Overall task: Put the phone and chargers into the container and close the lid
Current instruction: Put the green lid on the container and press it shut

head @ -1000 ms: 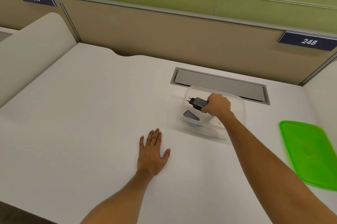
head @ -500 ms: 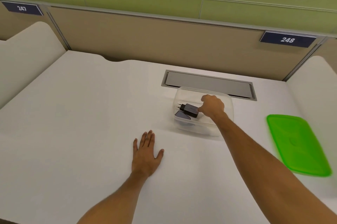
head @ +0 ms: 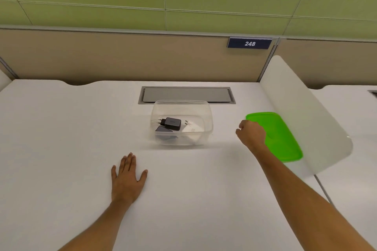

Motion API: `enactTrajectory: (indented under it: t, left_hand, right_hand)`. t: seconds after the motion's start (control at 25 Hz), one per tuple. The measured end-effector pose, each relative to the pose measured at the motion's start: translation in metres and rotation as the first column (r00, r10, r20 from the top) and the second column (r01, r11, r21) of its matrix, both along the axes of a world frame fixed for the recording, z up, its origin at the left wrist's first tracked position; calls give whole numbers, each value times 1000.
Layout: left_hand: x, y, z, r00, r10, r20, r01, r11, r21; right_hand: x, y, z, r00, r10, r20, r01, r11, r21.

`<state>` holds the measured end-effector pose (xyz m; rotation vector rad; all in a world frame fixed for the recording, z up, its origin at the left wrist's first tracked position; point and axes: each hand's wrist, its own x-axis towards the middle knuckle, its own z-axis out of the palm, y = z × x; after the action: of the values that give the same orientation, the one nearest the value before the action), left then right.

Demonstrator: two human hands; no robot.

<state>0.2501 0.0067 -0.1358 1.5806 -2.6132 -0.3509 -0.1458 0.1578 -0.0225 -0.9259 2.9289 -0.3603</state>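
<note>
A clear plastic container (head: 206,109) stands open in the middle of the white desk. Inside it lie a black charger (head: 173,123), a dark phone (head: 163,130) partly under that charger, and a white charger (head: 191,126) on the right. A green lid (head: 281,134) lies flat on the desk to the container's right. My right hand (head: 252,133) hovers at the lid's near left edge, fingers curled, with nothing in it that I can see. Flat on the desk in front of the container rests my left hand (head: 127,177), fingers spread.
A grey cable hatch (head: 186,94) is set into the desk just behind the container. A white curved divider panel (head: 302,112) rises right of the lid. A beige partition with a "248" sign (head: 250,43) closes the back.
My right hand let go of the black charger inside the container and swung right to the green lid. The camera turned right. My left hand stayed flat.
</note>
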Motion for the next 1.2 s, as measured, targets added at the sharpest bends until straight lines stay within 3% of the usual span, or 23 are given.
enactTrajectory:
  t: [0.36, 0.84, 1.0, 1.2]
  left_hand:
    - [-2, -1, 1, 1000, -15, 27, 14, 1000, 26]
    - [-9, -4, 6, 999, 30, -23, -28, 996, 79]
    - [-9, -5, 7, 995, 51, -85, -43, 994, 96]
    - [-18, -13, 24, 963, 95, -254, -73, 993, 95]
  right_hand:
    - [-15, 88, -33, 981, -190, 30, 186, 978, 92]
    - [-15, 95, -44, 965, -262, 21, 258, 958, 123]
    - [-19, 80, -30, 948, -291, -132, 287, 957, -48]
    - [-34, 53, 15, 901, -426, -86, 353, 833, -425]
